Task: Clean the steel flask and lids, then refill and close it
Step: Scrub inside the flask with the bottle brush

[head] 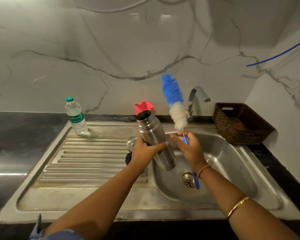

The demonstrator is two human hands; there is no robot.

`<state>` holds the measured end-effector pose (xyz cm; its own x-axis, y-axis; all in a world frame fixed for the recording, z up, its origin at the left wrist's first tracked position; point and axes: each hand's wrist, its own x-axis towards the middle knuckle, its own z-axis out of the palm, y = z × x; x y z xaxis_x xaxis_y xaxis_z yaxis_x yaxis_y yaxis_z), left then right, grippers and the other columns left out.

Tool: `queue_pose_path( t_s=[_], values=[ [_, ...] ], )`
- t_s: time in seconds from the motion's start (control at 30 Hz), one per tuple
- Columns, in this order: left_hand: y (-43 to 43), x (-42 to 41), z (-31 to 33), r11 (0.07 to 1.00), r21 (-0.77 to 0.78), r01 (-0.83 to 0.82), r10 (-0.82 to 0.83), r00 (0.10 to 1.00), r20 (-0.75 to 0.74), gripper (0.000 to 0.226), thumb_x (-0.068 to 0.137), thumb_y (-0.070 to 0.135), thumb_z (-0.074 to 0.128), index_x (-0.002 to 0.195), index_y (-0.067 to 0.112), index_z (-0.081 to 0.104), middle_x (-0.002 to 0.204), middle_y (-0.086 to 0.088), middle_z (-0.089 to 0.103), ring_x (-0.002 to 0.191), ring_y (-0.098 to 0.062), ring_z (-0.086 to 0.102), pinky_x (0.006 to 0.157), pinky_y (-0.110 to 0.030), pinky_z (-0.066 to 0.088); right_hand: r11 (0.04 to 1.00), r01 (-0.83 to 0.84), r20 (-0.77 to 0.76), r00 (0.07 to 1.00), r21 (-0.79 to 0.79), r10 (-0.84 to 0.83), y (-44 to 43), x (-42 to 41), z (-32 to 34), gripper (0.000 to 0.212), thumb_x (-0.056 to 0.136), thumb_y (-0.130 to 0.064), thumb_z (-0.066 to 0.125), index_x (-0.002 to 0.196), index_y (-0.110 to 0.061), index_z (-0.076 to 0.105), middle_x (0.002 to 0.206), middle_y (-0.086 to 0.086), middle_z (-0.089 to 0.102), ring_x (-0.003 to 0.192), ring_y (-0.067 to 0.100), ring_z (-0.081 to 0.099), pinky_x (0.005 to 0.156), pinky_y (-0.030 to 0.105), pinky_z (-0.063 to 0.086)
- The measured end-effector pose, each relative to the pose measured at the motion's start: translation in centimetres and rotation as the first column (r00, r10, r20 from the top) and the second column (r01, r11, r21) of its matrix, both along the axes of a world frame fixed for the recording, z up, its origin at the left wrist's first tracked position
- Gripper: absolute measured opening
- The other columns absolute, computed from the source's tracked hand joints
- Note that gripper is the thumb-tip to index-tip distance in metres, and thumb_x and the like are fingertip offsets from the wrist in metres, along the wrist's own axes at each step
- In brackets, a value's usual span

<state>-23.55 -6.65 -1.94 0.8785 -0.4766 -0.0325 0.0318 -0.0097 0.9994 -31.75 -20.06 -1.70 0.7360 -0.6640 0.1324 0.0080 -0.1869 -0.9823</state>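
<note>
Steel cylindrical flask (151, 132), lidless, tilts its open mouth toward eleven o'clock above the left rim of the steel sink basin (232, 163), the left hand (144, 149) wrapped round its middle. At its three o'clock the right hand (189, 149) grips a blue-and-white fluffy bottle brush (175, 101) by the handle, head pointing to twelve.

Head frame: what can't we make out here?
Head view throughout.
Inside the steel flask: mouth shows only shadow.
The steel piece and dark piece, maybe lids: mostly behind left hand.
Middle of the brush handle: covered by right hand.
What lies in the basket: dim, reddish, unidentifiable.
</note>
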Motion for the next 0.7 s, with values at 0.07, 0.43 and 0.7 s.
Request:
queue_pose_path(
  t_s=[0.07, 0.43, 0.7],
  values=[
    [2.4, 1.2, 0.5, 0.995, -0.097, -0.038, 0.024, 0.989, -0.148, 0.058, 0.070, 0.018, 0.083, 0.118, 0.020, 0.051, 0.109, -0.002, 0.065, 0.094, -0.017, 0.066, 0.075, -0.038, 0.059, 1.000, -0.014, -0.044, 0.999, 0.009, 0.014, 1.6, 0.5, -0.7, 0.033, 0.077, -0.034, 0.073, 0.100, -0.019, 0.057, 0.084, 0.000, 0.065, 0.076, 0.012, 0.061, 0.067, 0.021, 0.051],
    [12.9, 6.9, -0.5, 0.949, -0.302, -0.093, -0.124, 0.769, -0.627, 0.055, 0.084, 0.032, 0.068, 0.126, 0.014, 0.038, 0.119, -0.019, 0.059, 0.099, -0.038, 0.064, 0.075, -0.049, 0.058, 1.000, -0.027, -0.051, 0.998, -0.016, 0.026, 12.4, 3.6, -2.3, 0.042, 0.078, -0.031, 0.073, 0.112, -0.016, 0.054, 0.084, -0.007, 0.057, 0.072, 0.007, 0.057, 0.057, 0.010, 0.046],
    [14.8, 10.8, -1.8, 0.904, -0.364, -0.223, -0.194, 0.547, -0.815, 0.069, 0.086, 0.046, 0.062, 0.132, -0.002, 0.043, 0.127, -0.026, 0.054, 0.100, -0.037, 0.062, 0.072, -0.043, 0.052, 0.979, -0.137, 0.004, 0.990, -0.152, 0.139, 16.8, 8.1, 0.9, 0.053, 0.066, -0.025, 0.082, 0.110, -0.030, 0.052, 0.103, -0.014, 0.063, 0.094, -0.003, 0.061, 0.079, 0.011, 0.048]
  ],
)
